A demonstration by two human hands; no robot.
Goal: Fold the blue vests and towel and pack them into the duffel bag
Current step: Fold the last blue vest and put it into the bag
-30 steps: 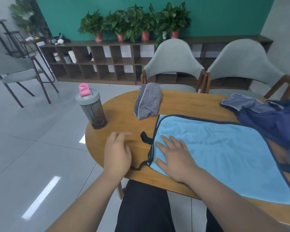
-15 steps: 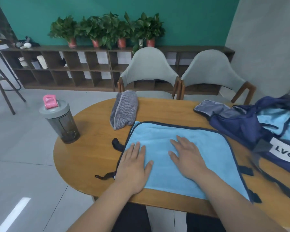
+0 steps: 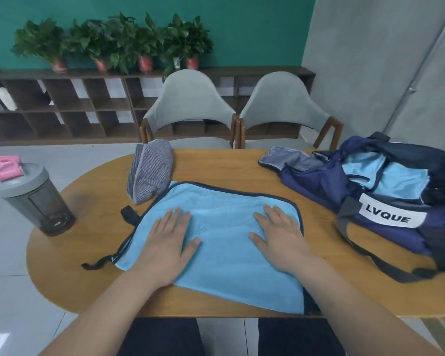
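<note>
white patch "LVQUE" on duffel bag (image 3: 370, 191)

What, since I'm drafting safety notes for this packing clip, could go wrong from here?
1. The blue vest reaches the near edge of the table with one corner; smoothing toward the body might drag it off.
2. Its loose black strap trails left and could tangle in a fold.
3. The shaker bottle stands near the table's left rim; a wide sweep of the left hand might knock it.
</note>
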